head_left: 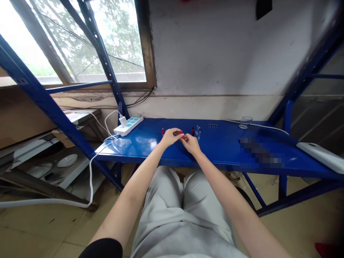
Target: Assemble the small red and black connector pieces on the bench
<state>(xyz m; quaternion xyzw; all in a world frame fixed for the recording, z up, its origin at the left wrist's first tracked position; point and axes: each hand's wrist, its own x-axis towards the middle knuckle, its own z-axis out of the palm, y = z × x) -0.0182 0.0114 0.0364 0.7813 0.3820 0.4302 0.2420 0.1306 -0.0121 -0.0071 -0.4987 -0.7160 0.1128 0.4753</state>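
Over the middle of the blue table [145, 143], my left hand [171, 137] and my right hand [190, 143] meet at the fingertips. Both are closed in a pinch around a small red piece [182, 135], mostly covered by the fingers; its exact kind is too small to make out. A short red tube-like piece [162, 131] stands just left of my left hand. Beyond my right hand stand a small red-and-black piece [192, 131] and several small clear pieces [198, 130]. Farther back, several tiny metallic parts [213, 125] are lined up in a row.
A white power strip [130, 125] with a plugged-in adapter lies at the table's left, its cable hanging over the edge. A clear glass [245, 122] is at the back right. A pixelated dark object [260, 152] and a white slab-like object [321, 156] lie at right.
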